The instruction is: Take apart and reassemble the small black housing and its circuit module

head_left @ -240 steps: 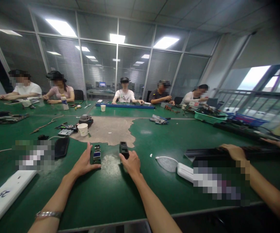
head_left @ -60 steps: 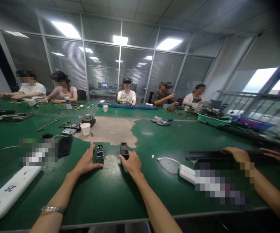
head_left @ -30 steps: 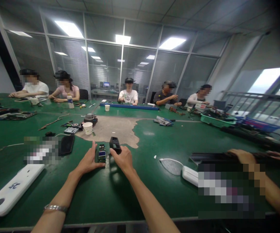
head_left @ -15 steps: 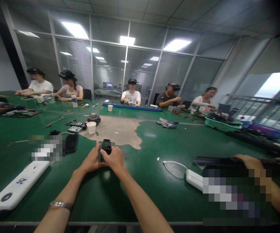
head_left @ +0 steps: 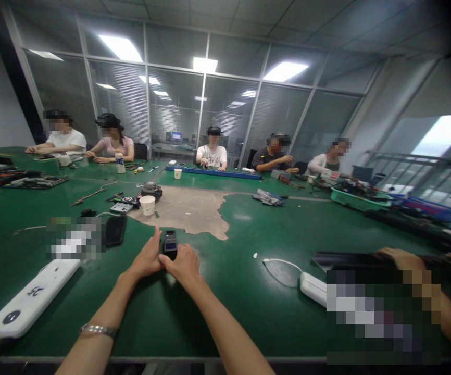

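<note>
A small black box-shaped device (head_left: 170,242) stands near the middle of the green table (head_left: 233,291); its kind I cannot make out. My right hand (head_left: 184,263) grips its lower part, with the thumb across the near side and the fingers around the right side. To its left, my left hand (head_left: 146,256) has its fingers stretched forward and its thumb pointing at the device's near side. Whether that thumb touches the device is hard to tell. A metal bracelet (head_left: 98,330) circles my left wrist.
On the left lie a white power strip (head_left: 34,297) and a black phone-like slab (head_left: 115,229). A paper cup (head_left: 147,205) stands by torn brown sheeting (head_left: 188,208). At right are a white charger-like block (head_left: 313,288) and another person's hand (head_left: 403,259). Several people sit opposite.
The black device has tilted, so that its near face now shows a small dark panel. My right hand has shifted slightly left and down with it; my left hand has stayed nearly still.
</note>
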